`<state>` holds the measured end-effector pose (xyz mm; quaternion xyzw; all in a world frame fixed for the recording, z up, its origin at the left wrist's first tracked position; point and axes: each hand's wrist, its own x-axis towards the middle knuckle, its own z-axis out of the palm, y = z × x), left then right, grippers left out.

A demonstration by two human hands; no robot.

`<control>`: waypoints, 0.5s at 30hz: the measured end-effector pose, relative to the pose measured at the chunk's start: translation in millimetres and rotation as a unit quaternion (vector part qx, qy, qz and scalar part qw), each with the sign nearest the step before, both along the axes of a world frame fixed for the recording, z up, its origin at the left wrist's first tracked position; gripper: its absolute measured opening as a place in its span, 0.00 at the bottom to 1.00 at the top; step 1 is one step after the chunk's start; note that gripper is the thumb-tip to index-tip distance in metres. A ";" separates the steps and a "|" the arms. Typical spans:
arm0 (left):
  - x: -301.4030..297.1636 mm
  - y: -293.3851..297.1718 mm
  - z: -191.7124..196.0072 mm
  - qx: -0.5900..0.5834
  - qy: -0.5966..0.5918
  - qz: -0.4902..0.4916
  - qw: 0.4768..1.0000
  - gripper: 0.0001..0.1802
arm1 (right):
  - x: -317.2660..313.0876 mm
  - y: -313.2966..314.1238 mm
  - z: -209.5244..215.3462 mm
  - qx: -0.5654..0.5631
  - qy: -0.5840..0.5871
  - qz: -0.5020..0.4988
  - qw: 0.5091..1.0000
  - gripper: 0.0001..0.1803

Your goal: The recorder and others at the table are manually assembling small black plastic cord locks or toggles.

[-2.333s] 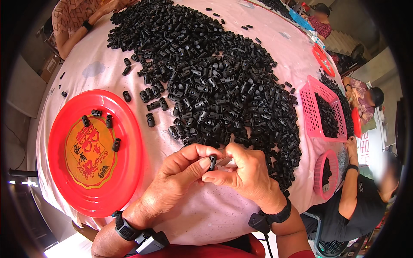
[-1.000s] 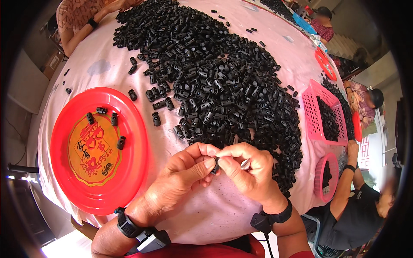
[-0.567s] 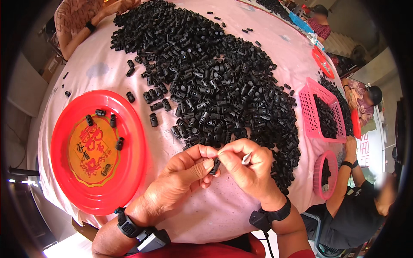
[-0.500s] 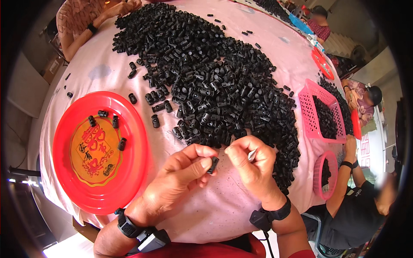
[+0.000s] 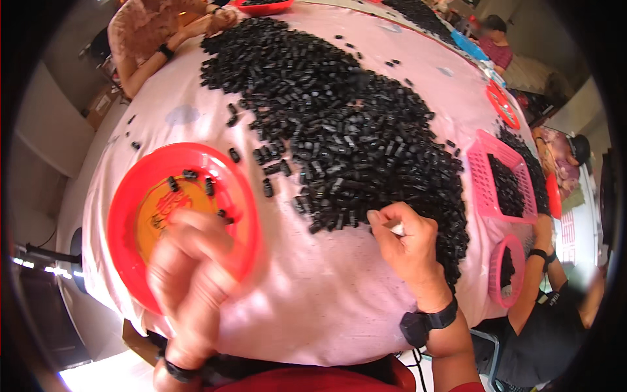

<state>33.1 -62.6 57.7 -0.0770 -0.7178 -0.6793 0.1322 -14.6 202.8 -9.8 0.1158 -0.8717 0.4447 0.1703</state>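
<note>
My left hand [image 5: 196,268] is over the near right part of a red round tray [image 5: 121,228], smeared by motion. Whether its fingers grip anything cannot be made out. Several small black cord locks [image 5: 209,186] lie in the tray on its yellow printed middle. Just in front of the big pile of black cord locks [image 5: 366,150], my right hand [image 5: 408,251] is closed, thumb and forefinger together. A small pale, shiny thing [image 5: 397,228] shows between its curled fingers; most of it is hidden.
Pink cloth [image 5: 307,294] covers the table. Loose cord locks [image 5: 268,188] lie between tray and pile. To the right stand a pink rectangular basket [image 5: 480,189] and a round pink basket [image 5: 499,294], both with black pieces inside. Co-workers sit at the far left and along the right.
My left hand has moved left from the middle, where it held a black cord lock, to above the tray. My right hand stays closed near the pile. The view has shifted slightly.
</note>
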 end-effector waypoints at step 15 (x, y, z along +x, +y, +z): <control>18.9 84.8 -10.0 0.276 0.325 -0.279 0.861 0.25 | 0.8 -7.1 0.9 0.195 0.044 0.062 0.978 0.19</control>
